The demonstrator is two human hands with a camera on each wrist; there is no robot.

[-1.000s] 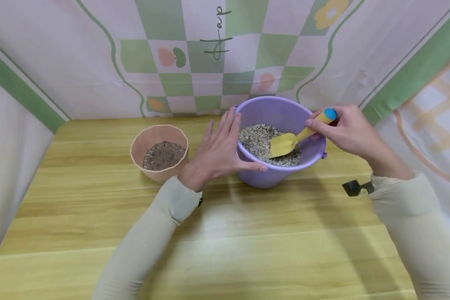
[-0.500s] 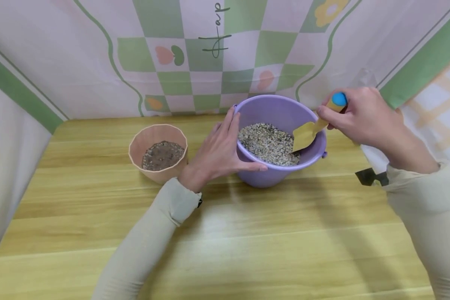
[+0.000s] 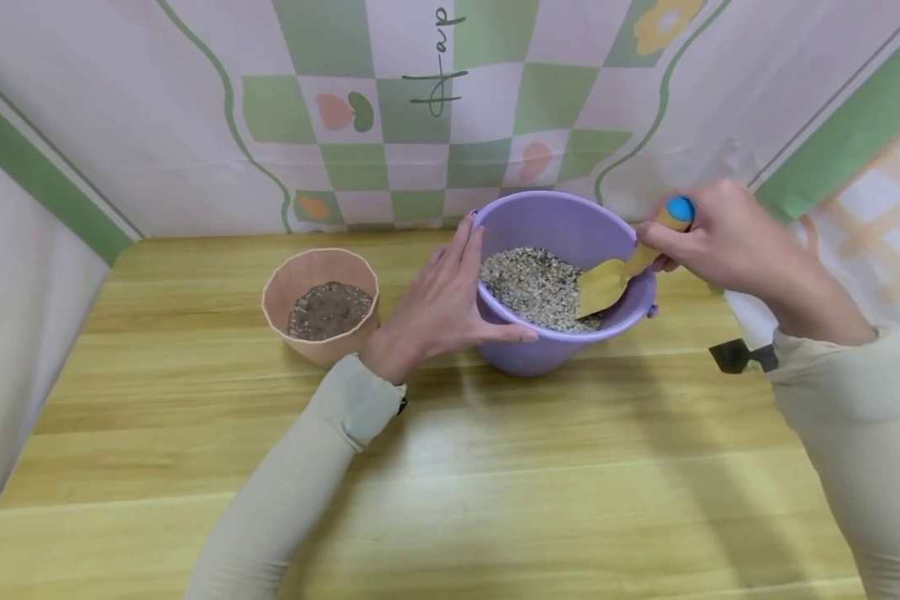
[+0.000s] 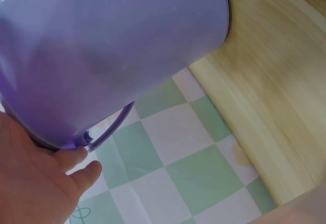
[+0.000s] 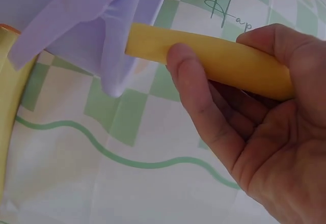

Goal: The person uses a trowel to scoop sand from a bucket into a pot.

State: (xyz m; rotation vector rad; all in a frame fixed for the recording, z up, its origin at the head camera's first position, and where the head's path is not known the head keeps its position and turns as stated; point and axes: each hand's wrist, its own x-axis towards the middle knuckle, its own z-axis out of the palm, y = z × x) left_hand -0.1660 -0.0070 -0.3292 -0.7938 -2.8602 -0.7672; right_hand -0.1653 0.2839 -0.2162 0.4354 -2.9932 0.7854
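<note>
The scoop [image 3: 621,269] is a small yellow plastic trowel with a round, straight handle capped in blue at its free end and a shallow, pointed blade. The blade is inside the purple bucket [image 3: 562,354], on the side of the bucket nearest the right hand, with its tip down against the coarse grey-white granules [image 3: 528,283] that fill the bucket's lower part. The handle rises at a slant over the bucket's rim toward the right hand; in the right wrist view the handle [image 5: 214,58] crosses just beside the bucket's lug.

The right hand [image 3: 723,237] is clenched round the handle: the fingers wrap over it and the thumb lies along its side, with the blue cap projecting above the fist. The grasp sits on the upper part of the handle, outside the bucket, so the blade lies beyond and below the fist, well clear of the fingers.

The left hand [image 3: 438,304] lies against the opposite side of the bucket with its fingers straight. The palm presses on the outer wall, the fingers reach up along the rim, and the thumb stretches across the front of the wall just under the rim. The left wrist view shows the fingertips [image 4: 84,165] touching the bucket's rim beside its handle loop.

The bucket stands upright on the wooden table [image 3: 450,500]. A pink pot [image 3: 319,304] holding dark soil stands on the table beyond the left hand from the bucket, apart from both. A checked green and pink cloth [image 3: 420,108] hangs behind the bucket.
</note>
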